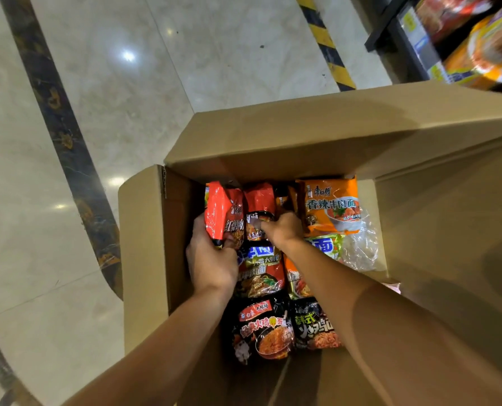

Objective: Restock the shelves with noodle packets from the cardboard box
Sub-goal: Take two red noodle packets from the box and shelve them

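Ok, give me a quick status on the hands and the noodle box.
Left hand grips a red packet in the cardboard box. Right hand curled on a second red packet. Shelf off right; nothing blocking.

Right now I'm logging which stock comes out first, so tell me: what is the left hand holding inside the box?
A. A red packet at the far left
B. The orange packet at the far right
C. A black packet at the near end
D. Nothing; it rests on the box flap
A: the left hand has its fingers curled round a red packet at the far left of the cardboard box.
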Demonstrator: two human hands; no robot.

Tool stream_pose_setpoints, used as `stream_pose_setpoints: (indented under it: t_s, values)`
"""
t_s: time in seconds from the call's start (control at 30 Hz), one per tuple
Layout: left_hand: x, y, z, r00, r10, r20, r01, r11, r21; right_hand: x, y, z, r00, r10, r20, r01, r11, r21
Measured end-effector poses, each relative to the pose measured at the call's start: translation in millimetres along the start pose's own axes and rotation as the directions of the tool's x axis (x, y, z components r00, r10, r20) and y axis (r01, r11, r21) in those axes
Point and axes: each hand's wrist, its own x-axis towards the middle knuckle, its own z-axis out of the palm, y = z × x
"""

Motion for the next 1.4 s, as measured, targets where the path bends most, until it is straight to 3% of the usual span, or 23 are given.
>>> stream_pose_setpoints:
  t_s: [0.13,0.5,0.73,0.83,1.07,1.4]
  values:
    - [-18.7,24.6,-18.7,1.000,0.012,0.028,-0.012,1.000,-0.019,-38.9,1.4,-39.8,0.995,-0.093,-0.031,0.088,0.988,-0.125]
    - [-122.3,162.0,-133.1,0.944,0.213,0.252,-0.213,0.977,-0.030,-228.5,-49.5,-208.0,0.956,-0.287,-0.063,0.287,0.958,-0.011]
    - [-234.0,268.4,-249.8,0.909,0.338,0.245,-0.334,0.941,-0.060,-408.8,-91.8,-307.7,0.913,-0.390,-0.122,0.398,0.915,0.059]
    - [-280.2,303.8,-295.8,0.898,0.396,0.192,-0.374,0.917,-0.142,-480.5,-104.3,-346.7,0.853,-0.484,-0.194,0.503,0.862,0.064]
    - [-369.2,360.8,-377.6,0.770,0.613,0.177,-0.567,0.785,-0.249,-628.1,-114.1,-392.4,0.738,-0.587,-0.332,0.658,0.735,0.164]
    - [-423.8,389.4,-452.8,0.558,0.785,0.270,-0.679,0.618,-0.395,-787.9,-72.4,-383.8,0.570,-0.516,-0.640,0.754,0.637,0.158]
